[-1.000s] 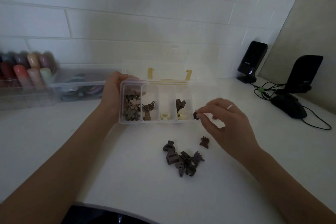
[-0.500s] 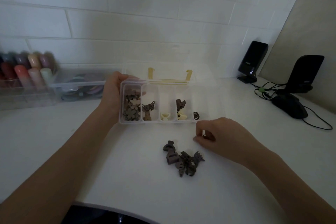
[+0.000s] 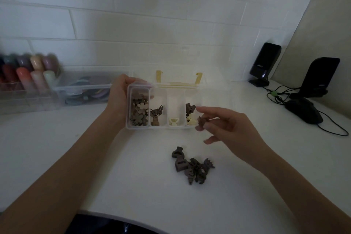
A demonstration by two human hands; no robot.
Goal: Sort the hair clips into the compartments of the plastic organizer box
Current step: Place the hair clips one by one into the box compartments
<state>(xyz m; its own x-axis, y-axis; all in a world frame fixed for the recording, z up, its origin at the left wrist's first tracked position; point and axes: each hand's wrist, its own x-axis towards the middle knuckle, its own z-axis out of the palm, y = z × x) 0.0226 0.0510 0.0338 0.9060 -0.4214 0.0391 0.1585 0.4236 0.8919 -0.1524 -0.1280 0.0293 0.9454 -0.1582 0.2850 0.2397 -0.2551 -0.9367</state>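
I'm mid-sort, carrying one small dark clip [image 3: 201,121] pinched in the fingertips of my right hand [image 3: 229,127], just at the front right corner of the organizer box [image 3: 163,128]. My left hand [image 3: 121,97] grips the box's left end to steady it. Next, I judge, I need to bring the clip over whichever compartment holds its kind and let go cleanly. The unsorted pile of clips [image 3: 192,167] lies in front of the box, below my right hand.
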